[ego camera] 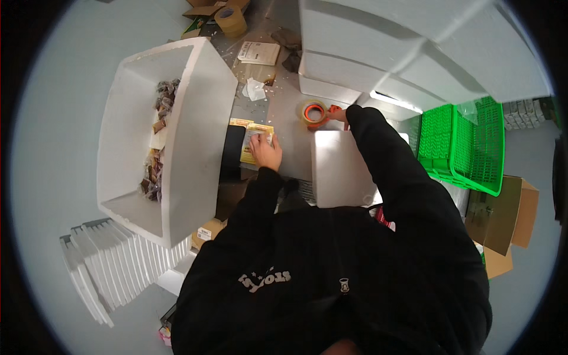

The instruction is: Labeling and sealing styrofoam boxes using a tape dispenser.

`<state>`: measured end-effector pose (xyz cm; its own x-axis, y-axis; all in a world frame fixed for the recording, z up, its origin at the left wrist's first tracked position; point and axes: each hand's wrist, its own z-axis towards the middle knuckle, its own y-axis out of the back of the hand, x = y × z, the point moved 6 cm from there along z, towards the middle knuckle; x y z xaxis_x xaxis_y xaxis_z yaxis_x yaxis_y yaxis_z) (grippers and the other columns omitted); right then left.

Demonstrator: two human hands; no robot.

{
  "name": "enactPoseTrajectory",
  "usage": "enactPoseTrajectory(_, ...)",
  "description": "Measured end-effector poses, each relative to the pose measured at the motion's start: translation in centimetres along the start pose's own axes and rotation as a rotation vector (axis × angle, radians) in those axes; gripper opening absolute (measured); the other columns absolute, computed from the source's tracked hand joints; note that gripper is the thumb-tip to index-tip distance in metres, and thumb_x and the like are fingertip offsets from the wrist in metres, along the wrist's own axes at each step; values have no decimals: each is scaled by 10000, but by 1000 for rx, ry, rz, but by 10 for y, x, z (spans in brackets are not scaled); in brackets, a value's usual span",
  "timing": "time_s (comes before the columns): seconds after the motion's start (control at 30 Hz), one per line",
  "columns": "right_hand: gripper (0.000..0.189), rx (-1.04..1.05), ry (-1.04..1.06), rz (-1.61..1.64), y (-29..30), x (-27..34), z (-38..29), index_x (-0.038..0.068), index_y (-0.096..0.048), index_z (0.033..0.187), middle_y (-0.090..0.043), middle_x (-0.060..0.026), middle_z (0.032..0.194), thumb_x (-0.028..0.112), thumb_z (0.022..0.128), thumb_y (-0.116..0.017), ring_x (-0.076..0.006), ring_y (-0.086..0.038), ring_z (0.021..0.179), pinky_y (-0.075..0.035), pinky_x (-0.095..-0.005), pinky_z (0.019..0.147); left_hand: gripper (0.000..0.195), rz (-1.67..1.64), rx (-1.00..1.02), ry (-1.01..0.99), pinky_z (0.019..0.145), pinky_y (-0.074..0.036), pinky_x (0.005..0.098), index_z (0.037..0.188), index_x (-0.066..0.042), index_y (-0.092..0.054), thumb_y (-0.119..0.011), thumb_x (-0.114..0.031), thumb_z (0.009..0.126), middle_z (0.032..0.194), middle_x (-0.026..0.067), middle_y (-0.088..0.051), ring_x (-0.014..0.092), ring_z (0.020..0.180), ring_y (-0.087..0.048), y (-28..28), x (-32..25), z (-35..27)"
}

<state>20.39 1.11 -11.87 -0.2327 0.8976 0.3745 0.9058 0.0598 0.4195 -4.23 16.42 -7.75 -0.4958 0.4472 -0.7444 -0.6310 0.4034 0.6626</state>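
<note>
My left hand [267, 153] rests on a yellow printed card or packet [249, 155], fingers apart on its face; another yellow one [241, 121] lies partly under it. Up and to the right, my right hand [338, 116] is at an orange tape dispenser [317, 126] that carries a roll of clear tape [308, 114]. The fingers there are partly hidden by the sleeve, and the dispenser's handle seems to be in them. Just below it stands a white foam box or lid [339, 168], beneath my right forearm.
An open foam box [204, 133] holding wrapped pieces [155, 173] stands at left. Stacked foam boxes [346, 57] rise at upper right, beside green plastic crates [457, 142]. Tape rolls [230, 22], labels [258, 53] and crumpled paper [254, 89] lie at the far end. White foam lids [124, 262] stand lower left.
</note>
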Motion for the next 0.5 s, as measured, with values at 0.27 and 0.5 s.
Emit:
enactPoseTrajectory(0.27,609,81,-114,112,-32,15,52,25,-541,1114,-563,-152,1126,571,847,-507,-311,-626,924,-551,-464,727,225,637,226,-62,769,-458,415,865,-51,-637,-635,-268,806,879,120,-568,298,883,-560,-7,89,6)
enactPoseTrajectory(0.5,500,-127,-341,314,-28,52,39,51,-545,1090,-563,-134,1064,478,835,-597,-285,-640,841,-580,-478,640,190,501,248,-20,696,-489,440,758,-53,-653,-656,-242,781,839,125,-615,318,791,-613,2,80,17)
